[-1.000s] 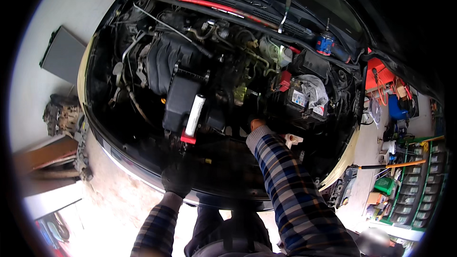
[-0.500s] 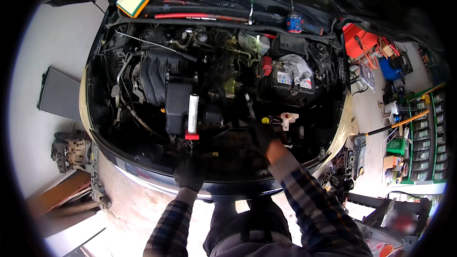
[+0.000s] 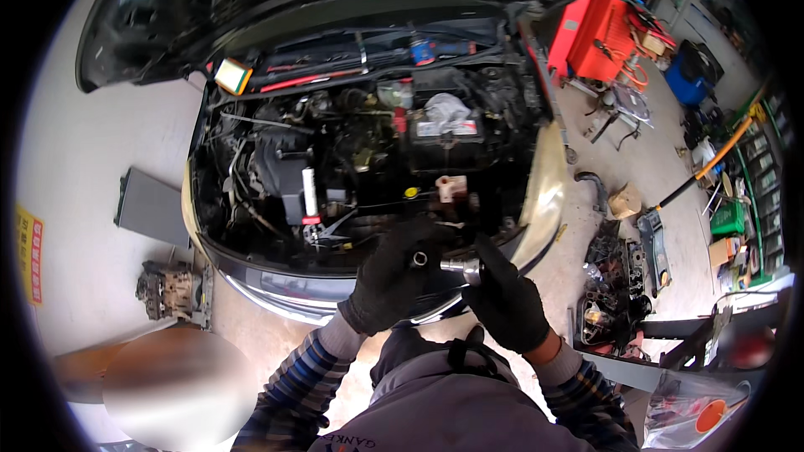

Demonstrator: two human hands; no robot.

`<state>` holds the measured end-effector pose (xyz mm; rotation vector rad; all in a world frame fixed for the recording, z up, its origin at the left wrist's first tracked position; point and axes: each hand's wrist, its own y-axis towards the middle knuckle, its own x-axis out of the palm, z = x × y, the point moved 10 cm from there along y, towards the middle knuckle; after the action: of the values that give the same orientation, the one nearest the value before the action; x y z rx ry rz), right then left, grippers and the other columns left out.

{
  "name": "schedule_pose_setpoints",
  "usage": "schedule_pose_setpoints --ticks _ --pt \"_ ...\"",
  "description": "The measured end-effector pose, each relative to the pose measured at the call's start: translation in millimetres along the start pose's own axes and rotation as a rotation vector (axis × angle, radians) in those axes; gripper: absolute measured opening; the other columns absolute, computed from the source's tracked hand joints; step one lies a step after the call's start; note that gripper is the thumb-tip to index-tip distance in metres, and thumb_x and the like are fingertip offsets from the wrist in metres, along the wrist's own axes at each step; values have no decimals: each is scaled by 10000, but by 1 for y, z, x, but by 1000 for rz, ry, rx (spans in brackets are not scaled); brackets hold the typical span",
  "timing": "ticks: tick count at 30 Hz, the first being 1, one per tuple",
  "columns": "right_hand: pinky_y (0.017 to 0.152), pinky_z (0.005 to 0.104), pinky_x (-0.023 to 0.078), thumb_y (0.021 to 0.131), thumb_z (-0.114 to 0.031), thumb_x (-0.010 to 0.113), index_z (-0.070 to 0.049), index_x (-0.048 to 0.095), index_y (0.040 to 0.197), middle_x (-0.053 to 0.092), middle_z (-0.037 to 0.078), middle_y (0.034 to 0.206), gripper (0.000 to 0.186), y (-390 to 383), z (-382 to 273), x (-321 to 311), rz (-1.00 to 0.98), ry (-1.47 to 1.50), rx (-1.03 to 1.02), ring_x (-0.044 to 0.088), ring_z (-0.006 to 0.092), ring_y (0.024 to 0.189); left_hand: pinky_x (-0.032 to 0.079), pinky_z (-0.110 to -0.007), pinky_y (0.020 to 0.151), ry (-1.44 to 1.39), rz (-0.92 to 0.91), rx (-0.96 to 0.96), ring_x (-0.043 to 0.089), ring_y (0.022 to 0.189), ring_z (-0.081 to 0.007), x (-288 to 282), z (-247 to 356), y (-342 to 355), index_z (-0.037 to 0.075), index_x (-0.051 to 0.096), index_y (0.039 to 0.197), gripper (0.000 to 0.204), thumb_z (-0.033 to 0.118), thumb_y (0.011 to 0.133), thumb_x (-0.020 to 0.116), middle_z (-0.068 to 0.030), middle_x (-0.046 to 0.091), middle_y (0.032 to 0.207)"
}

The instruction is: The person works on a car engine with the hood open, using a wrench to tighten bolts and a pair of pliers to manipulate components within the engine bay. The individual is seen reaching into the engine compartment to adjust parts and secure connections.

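Note:
In front of the car's front edge, my two black-gloved hands are close together. My left hand (image 3: 381,285) is closed around a small metal socket (image 3: 420,259), its round open end facing up. My right hand (image 3: 509,305) grips a chrome socket wrench (image 3: 461,268), whose shiny end points at the left hand; its handle is hidden by the glove. Beyond them lies the open engine bay, where a white tube (image 3: 310,191) with a red end rests on the black air filter box (image 3: 283,184). A silver pliers-like tool (image 3: 328,231) is beside the tube's red end.
A battery (image 3: 448,151) with crumpled plastic on it sits at the right of the bay. An air filter (image 3: 233,77), a red bar (image 3: 306,81) and a blue power tool (image 3: 421,50) lie along the back. Engine parts (image 3: 615,280) stand on the floor at right.
My right hand has drawn the wrench back from over the bay, and my left hand has moved right to meet it. The view has shifted, showing more of the raised hood and floor.

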<state>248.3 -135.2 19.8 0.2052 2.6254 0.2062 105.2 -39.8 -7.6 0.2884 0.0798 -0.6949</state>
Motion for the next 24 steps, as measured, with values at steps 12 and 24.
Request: schedule_pose_setpoints --ticks 12,24 --pt "625 338 563 968 -163 706 -68 429 1542 743 113 870 644 -156 128 -129 24 180 284 734 219 714 567 -328 587 -755 -340 -793 677 673 -192 280 -35 -30 8 571 1305 420 118 902 612 -121 686 908" --pt "884 438 562 915 -298 732 -30 323 1536 676 201 1242 790 -155 213 -104 158 -108 324 701 378 1056 526 -336 962 -100 -597 -169 608 1140 -229 315 -59 17 58 529 1338 376 170 982 579 -115 586 1271"
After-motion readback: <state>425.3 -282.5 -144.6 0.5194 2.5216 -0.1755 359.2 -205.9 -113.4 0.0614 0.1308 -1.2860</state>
